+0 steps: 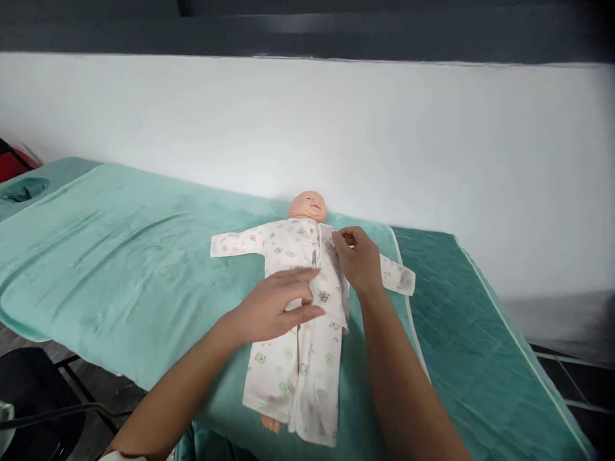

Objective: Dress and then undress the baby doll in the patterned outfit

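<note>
A baby doll (pixel 308 206) lies on its back on a green towel (pixel 120 256), head toward the wall, arms spread. It wears a white patterned romper (pixel 288 365); one bare foot shows at the lower hem. My left hand (pixel 276 306) rests flat on the doll's belly, fingers together and stretched out. My right hand (pixel 358 257) is at the doll's chest, thumb and fingers pinching the romper's front edge near the collar.
The towel covers a long padded table (pixel 461 320) with a darker green quilted cover showing at the right. A white wall (pixel 432 160) runs directly behind. Dark chair parts (pixel 43 397) stand on the floor at the lower left.
</note>
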### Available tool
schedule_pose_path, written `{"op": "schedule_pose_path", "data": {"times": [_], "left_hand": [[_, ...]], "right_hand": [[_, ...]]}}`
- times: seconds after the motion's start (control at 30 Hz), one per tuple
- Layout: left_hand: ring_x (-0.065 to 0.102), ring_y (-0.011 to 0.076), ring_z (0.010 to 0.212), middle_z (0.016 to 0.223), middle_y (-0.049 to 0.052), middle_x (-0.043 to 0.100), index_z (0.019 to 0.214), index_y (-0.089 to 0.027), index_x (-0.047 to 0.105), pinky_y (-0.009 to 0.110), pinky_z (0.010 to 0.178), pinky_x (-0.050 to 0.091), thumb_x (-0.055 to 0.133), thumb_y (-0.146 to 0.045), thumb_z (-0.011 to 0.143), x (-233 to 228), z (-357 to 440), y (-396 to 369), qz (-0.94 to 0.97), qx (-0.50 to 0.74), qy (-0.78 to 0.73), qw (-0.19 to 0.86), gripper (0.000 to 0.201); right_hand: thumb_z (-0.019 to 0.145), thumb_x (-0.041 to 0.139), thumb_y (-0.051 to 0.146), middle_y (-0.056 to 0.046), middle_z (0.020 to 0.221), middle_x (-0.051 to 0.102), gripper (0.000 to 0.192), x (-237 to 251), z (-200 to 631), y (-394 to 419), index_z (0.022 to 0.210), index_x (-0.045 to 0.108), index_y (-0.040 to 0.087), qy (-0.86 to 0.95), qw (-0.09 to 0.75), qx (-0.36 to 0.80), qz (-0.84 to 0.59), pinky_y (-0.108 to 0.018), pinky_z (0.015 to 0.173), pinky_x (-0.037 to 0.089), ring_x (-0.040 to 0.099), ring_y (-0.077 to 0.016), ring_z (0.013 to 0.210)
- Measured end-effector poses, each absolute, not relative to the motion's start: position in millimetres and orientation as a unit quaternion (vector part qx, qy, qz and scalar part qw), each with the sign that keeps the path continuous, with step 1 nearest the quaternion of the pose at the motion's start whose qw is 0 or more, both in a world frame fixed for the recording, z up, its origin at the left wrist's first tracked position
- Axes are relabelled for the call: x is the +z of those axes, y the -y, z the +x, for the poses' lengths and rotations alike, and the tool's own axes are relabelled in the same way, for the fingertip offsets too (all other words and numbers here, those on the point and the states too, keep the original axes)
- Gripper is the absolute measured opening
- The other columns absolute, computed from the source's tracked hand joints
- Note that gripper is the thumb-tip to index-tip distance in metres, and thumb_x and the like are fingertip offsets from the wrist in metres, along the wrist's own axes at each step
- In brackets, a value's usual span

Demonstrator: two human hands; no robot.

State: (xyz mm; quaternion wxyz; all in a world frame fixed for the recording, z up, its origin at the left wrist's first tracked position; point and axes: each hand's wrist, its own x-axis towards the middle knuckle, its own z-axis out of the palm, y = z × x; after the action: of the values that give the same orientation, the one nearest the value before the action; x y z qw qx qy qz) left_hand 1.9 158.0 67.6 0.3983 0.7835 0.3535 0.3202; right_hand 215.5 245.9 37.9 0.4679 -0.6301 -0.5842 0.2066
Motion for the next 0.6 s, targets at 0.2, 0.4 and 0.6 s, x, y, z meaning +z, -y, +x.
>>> {"op": "schedule_pose_path", "data": {"times": [0.2,0.4,0.6], "left_hand": [[0.068,0.0184,0.095,0.101,0.004,0.075,0.088,-0.020,0.068,0.031,0.087,0.050,0.051,-0.039,0.097,68.9,6.4,-226.1,0.667,0.428,-0.508,0.338,0.027],[0.062,0.0176,0.076,0.084,0.004,0.071,0.080,-0.019,0.068,0.030,0.072,0.046,0.061,-0.029,0.087,57.1,35.4,-298.3,0.667,0.360,-0.570,0.317,0.014],[0.059,0.0136,0.074,0.079,0.000,0.068,0.077,-0.019,0.063,0.026,0.071,0.043,0.059,-0.021,0.085,51.8,46.1,-304.5,0.660,0.412,-0.529,0.339,0.009]], "right_hand": [[0.083,0.061,0.050,-0.006,0.087,0.065,0.029,43.1,188.9,-281.9,0.079,0.055,0.022,0.612,0.334,0.165,-0.698,-0.034,0.072,0.039,0.057,-0.0218,0.080],[0.085,0.055,0.034,-0.004,0.079,0.066,0.015,39.9,195.0,-280.9,0.076,0.056,0.022,0.616,0.318,0.175,-0.699,-0.034,0.071,0.037,0.057,-0.0222,0.077],[0.082,0.063,0.038,-0.003,0.082,0.072,0.020,34.2,199.1,-281.5,0.084,0.071,0.020,0.527,0.454,0.313,-0.647,-0.033,0.074,0.043,0.062,-0.0211,0.078]]}}
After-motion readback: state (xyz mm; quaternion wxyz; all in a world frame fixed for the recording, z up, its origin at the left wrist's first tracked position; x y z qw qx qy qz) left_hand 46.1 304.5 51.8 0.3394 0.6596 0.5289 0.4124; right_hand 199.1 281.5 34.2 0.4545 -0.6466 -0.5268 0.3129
